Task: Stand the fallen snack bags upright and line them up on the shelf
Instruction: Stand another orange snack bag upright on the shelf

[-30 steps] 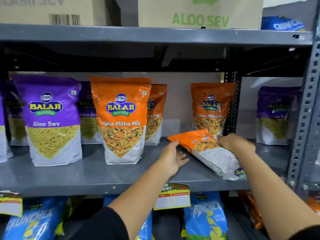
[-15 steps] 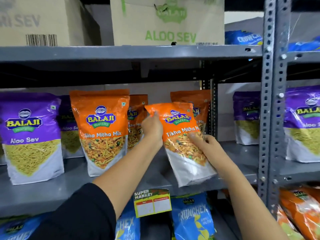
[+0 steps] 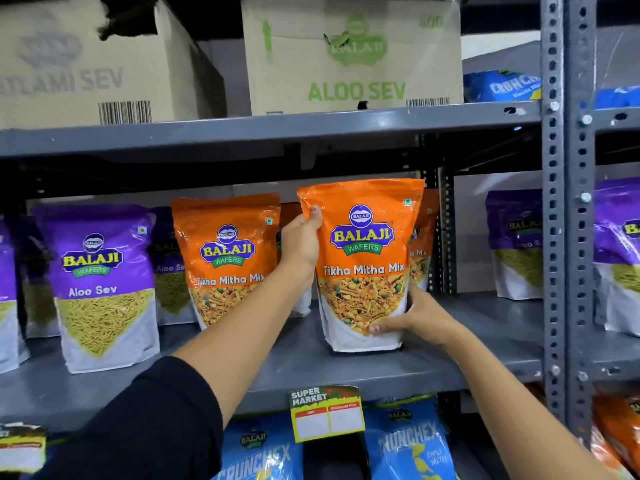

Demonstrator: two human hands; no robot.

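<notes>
An orange Tikha Mitha Mix bag point(image 3: 363, 258) stands upright on the grey shelf point(image 3: 294, 365), near its front. My left hand point(image 3: 301, 240) grips the bag's upper left corner. My right hand point(image 3: 412, 317) holds its lower right side, fingers across the front. A second orange Tikha Mitha Mix bag point(image 3: 225, 258) stands upright just to the left. Behind the held bag another orange bag point(image 3: 420, 251) shows partly. A purple Aloo Sev bag point(image 3: 100, 285) stands further left.
More purple bags point(image 3: 516, 244) stand in the bay to the right, past the perforated steel post point(image 3: 568, 216). Cardboard boxes point(image 3: 349, 57) sit on the shelf above. Blue Crunchex bags point(image 3: 408, 441) fill the shelf below, behind a price tag point(image 3: 325, 414).
The orange bag lay flat on the shelf; both hands lifted it, turned it upright and set its base on the shelf. The view shifted right and closer.
</notes>
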